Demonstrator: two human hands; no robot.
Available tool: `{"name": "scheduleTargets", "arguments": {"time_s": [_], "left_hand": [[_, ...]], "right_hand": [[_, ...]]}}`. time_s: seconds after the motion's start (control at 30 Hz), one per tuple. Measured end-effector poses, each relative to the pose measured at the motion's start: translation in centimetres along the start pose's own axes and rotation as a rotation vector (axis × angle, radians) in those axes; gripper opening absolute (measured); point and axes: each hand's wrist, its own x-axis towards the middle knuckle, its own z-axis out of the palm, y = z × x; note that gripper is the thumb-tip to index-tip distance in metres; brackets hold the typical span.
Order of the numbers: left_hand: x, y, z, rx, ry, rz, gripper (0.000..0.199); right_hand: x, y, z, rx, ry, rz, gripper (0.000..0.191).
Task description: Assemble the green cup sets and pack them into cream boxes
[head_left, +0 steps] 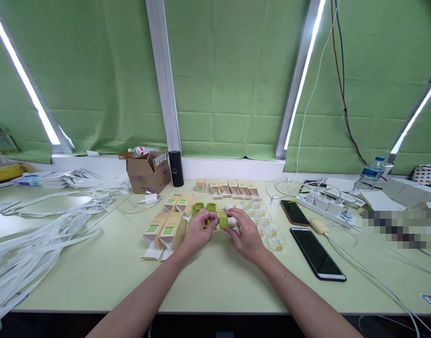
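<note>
Below, table (222, 291); behind, green blinds (240, 80).

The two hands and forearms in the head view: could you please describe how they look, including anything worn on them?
Both the left hand and the right hand are ungloved, with five-fingered human shapes. The forearms are bare as far as the frame shows, with no sleeves, watch or bracelet. Rings are too small to rule out.
</note>
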Motion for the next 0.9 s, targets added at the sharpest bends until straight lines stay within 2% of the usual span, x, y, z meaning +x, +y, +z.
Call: {"name": "scheduleTargets", "arguments": {"time_s": [0.43, 0.9], "left_hand": [[0.1, -1.0, 0.0, -0.044, 0.006, -0.016, 0.029], [0.2, -1.1, -0.2, -0.118, 0.022, -0.058, 0.033]], "right_hand": [[0.0, -0.1, 0.0, -0.001, 0.017, 0.014, 0.038], [0.1, -0.1, -0.2, -0.005, 0.028, 0.022, 0.039]]}}
